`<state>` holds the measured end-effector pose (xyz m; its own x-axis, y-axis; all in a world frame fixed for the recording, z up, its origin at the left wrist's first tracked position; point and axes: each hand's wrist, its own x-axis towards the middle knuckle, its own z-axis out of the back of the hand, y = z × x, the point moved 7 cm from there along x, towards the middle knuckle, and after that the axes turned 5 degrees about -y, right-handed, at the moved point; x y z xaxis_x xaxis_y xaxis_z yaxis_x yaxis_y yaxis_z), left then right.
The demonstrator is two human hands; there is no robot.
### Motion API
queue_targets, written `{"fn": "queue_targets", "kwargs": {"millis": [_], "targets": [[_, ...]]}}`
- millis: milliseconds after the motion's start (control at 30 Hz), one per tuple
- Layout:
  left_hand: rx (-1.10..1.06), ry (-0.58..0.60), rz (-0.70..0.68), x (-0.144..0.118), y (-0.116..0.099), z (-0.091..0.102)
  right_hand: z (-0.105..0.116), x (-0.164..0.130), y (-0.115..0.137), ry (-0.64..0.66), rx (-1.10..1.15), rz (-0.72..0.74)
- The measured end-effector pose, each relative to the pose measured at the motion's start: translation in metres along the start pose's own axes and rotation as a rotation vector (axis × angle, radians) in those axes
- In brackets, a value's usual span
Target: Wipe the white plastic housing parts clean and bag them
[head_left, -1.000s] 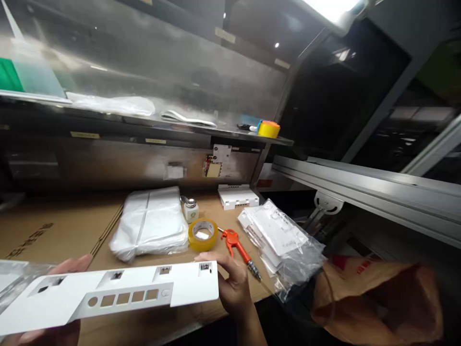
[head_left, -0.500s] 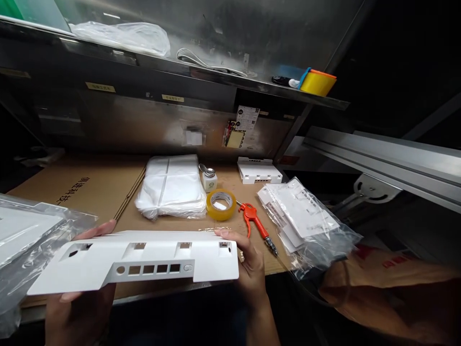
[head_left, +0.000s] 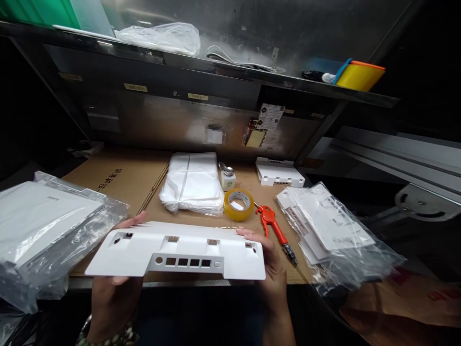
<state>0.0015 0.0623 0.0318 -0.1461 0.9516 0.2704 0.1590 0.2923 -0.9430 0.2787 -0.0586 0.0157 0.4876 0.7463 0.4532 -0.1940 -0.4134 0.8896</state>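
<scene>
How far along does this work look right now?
Done: the white panel is bare, out of any bag. In hand: left hand and right hand hold its ends. Left: bagged white parts at right and a bagged stack at left remain wrapped.

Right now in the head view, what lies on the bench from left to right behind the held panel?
Bagged white cover → stack of clear bags → small white bottle → yellow tape roll → orange air blow gun → bagged white plates.
</scene>
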Motion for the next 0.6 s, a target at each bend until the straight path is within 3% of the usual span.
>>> {"fn": "queue_targets", "kwargs": {"millis": [100,367,533,600], "targets": [[-0.093,-0.005,-0.014,-0.001,0.004,0.002,0.003,0.0,-0.001,-0.025,-0.005,-0.005],[-0.078,0.01,-0.236,-0.006,-0.01,-0.003,0.013,-0.003,-0.012,-0.082,-0.047,-0.066],[-0.122,0.05,-0.25,-0.006,-0.004,-0.003,0.014,-0.004,-0.013,-0.134,-0.04,-0.102],[-0.16,0.065,-0.212,-0.007,-0.002,-0.004,0.014,-0.006,-0.008,-0.153,-0.028,-0.044]]}}
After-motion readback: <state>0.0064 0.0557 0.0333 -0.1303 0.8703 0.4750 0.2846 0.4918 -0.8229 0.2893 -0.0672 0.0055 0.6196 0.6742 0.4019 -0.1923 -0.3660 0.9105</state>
